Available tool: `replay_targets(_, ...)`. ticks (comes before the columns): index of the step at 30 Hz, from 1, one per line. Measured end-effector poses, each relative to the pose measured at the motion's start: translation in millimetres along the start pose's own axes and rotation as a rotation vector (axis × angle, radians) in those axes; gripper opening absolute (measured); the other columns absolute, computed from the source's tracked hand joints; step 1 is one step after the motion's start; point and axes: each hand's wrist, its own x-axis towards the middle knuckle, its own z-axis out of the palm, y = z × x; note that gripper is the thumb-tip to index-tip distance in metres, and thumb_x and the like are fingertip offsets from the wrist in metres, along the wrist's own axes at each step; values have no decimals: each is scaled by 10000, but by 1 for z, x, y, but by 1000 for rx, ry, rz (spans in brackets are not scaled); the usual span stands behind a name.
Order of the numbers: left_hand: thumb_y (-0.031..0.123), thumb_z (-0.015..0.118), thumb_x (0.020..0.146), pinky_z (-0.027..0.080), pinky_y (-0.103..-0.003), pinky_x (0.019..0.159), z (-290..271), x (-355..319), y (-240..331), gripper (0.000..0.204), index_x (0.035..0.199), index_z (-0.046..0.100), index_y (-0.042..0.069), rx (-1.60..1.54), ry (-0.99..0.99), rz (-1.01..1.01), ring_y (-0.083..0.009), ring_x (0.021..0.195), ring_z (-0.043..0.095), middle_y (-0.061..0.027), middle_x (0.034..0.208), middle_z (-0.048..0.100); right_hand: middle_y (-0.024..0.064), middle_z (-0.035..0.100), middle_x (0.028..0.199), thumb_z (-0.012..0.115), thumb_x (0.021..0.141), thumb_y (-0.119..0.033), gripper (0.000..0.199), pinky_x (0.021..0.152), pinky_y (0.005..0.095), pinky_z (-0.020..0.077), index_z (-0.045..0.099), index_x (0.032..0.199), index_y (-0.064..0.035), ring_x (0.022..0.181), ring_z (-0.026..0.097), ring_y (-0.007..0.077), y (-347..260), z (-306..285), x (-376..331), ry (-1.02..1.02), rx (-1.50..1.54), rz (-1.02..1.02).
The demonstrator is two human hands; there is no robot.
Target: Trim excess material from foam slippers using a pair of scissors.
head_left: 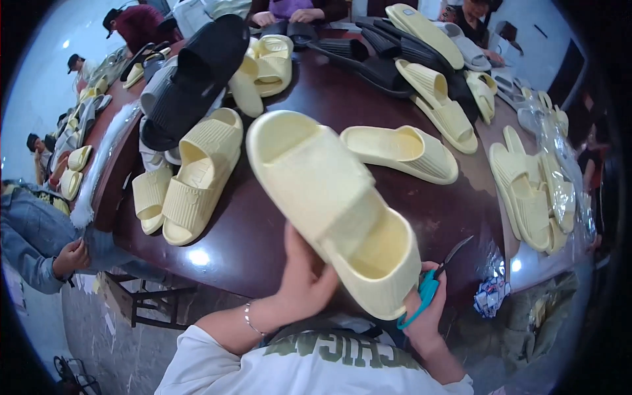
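A pale yellow slide sandal (pixel 315 181) is held up over the table, its broad strap toward me and its toe pointing to the upper left. My left hand (pixel 304 276) grips it from below along its left edge, some fingers hidden behind it. In my right hand (pixel 429 315) is a pair of scissors (pixel 429 293) with teal handles and dark, curved blades pointing up and right. That hand is at the sandal's heel; whether its fingers press on it I cannot tell. Behind the held sandal, another yellow slide (pixel 401 150) lies on the table.
Yellow slides (pixel 201 181) and black slides (pixel 204 62) are piled at left on the dark red table (pixel 263 253). More lie at far right, some beside clear plastic (pixel 550 131). A crumpled patterned wad (pixel 492 295) sits by the right edge. Several people work around the table.
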Motion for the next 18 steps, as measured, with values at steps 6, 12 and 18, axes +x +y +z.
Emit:
replay_targets(6,-75,424,790,263,-362,1022,8,-8,-1,810,1353,-147,41,-67,-193,-56,-253,1283,252,-207,1370,192,58,457,1032,594,799,-51,405,818,275,398,347,1119,-62,951,466,126,3,14,2,113,147,-2)
replay_targets(12,-3,554,768,250,-385,1031,0,-22,10,899,1363,-117,58,-577,-421,-361,-242,1271,269,-181,1362,236,66,480,1001,572,822,-41,361,828,283,406,354,1110,-56,939,487,137,-7,41,15,17,132,-155)
replay_targets(18,76,699,679,276,-393,1027,-61,-25,13,905,1361,104,67,-241,156,-261,-219,1221,342,-126,1311,341,93,543,925,560,811,-26,386,574,225,477,342,1129,-35,652,570,131,-25,75,11,-436,-46,30)
